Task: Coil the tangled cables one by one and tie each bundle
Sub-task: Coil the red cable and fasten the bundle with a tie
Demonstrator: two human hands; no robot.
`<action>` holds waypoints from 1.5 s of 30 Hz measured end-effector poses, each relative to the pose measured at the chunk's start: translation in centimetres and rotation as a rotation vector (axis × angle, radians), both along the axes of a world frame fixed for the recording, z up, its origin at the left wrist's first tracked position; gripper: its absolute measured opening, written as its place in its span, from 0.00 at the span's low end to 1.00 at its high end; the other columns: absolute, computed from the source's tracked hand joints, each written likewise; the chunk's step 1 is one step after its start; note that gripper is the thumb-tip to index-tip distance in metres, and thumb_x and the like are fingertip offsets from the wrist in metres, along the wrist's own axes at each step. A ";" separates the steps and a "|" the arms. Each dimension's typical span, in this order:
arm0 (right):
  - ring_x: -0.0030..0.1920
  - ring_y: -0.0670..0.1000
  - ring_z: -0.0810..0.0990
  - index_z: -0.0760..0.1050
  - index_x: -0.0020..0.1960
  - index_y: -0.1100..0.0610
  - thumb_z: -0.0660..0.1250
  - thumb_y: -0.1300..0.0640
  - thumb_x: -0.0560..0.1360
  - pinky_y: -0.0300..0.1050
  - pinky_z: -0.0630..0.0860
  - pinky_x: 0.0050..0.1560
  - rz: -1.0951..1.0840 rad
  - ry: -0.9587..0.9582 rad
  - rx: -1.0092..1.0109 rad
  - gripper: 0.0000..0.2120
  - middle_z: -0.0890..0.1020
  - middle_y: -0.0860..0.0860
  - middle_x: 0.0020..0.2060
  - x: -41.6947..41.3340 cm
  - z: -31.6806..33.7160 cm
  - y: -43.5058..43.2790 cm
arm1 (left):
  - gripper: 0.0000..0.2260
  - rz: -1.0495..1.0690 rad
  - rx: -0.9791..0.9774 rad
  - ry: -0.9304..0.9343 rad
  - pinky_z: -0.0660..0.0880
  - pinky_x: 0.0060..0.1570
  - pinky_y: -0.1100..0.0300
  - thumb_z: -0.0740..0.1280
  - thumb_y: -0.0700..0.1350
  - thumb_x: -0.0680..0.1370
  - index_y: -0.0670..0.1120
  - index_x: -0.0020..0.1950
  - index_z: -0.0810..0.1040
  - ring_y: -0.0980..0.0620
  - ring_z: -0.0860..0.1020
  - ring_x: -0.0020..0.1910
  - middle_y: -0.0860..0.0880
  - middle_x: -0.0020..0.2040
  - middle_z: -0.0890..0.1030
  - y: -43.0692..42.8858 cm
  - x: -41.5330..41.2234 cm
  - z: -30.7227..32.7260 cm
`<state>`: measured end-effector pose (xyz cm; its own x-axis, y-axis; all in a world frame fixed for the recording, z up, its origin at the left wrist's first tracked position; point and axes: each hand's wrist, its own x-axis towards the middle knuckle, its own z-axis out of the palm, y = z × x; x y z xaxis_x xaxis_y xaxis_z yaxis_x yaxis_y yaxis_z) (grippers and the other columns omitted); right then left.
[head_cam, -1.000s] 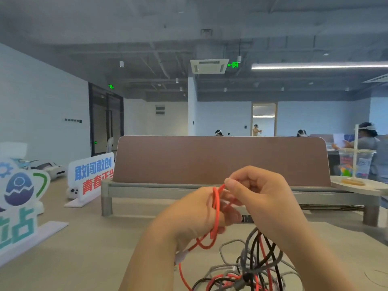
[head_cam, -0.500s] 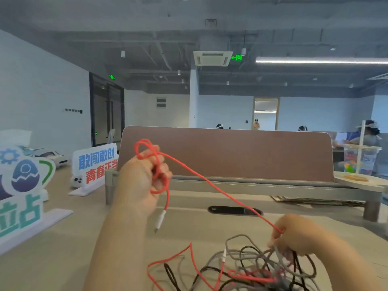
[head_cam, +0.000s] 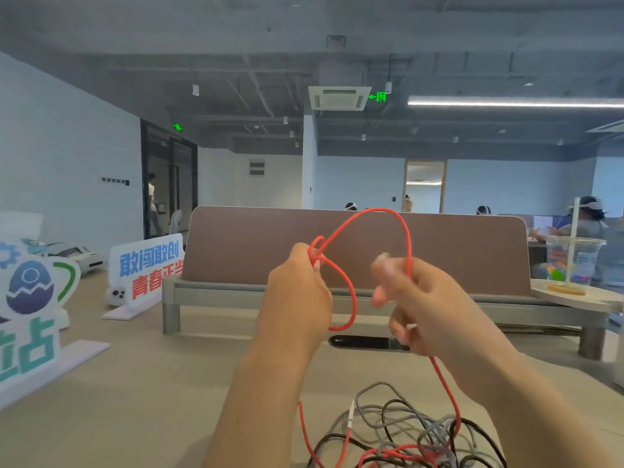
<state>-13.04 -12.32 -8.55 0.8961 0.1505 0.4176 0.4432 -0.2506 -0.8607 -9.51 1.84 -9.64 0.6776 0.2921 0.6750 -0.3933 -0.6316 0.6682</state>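
Note:
A red cable arcs between my two raised hands above the desk. My left hand grips small red loops of it, one hanging down below the fingers. My right hand, blurred by motion, holds the red strand, which runs down from it into a tangled pile of cables in grey, black and red on the desk. A white plug sticks up from the pile.
A brown divider panel on a grey frame crosses the desk behind my hands, with a dark cable slot below it. Printed signs stand at the left. A plastic cup with a straw sits on a round tray at the right.
My right hand rose from the cable pile to chest height, bringing the red strand up into a tall arc. My left hand shifted rightward toward the middle, still holding the loops.

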 end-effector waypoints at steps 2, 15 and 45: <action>0.22 0.40 0.70 0.76 0.48 0.49 0.68 0.38 0.67 0.35 0.67 0.25 -0.020 -0.067 -0.125 0.17 0.82 0.50 0.36 0.0 -0.4 0.5 | 0.08 0.011 -0.004 0.003 0.67 0.33 0.60 0.53 0.44 0.82 0.51 0.53 0.72 0.55 0.74 0.37 0.51 0.40 0.75 -0.1 -0.2 0.2; 0.33 0.46 0.73 0.69 0.43 0.53 0.55 0.52 0.80 0.37 0.67 0.32 -0.245 -0.295 -0.422 0.09 0.78 0.48 0.36 2.2 -2.1 1.1 | 0.19 -0.810 -0.742 0.195 0.66 0.27 0.66 0.77 0.52 0.60 0.46 0.46 0.80 0.58 0.70 0.26 0.53 0.31 0.75 -2.2 -1.2 0.3; 0.26 0.43 0.66 0.82 0.37 0.50 0.70 0.53 0.71 0.37 0.64 0.29 -0.060 -0.394 -0.318 0.05 0.73 0.49 0.23 2.0 -1.0 -3.6 | 0.23 -0.727 -0.129 0.333 0.65 0.24 0.66 0.71 0.67 0.65 0.51 0.48 0.78 0.60 0.67 0.23 0.57 0.31 0.76 -0.6 -0.9 -0.6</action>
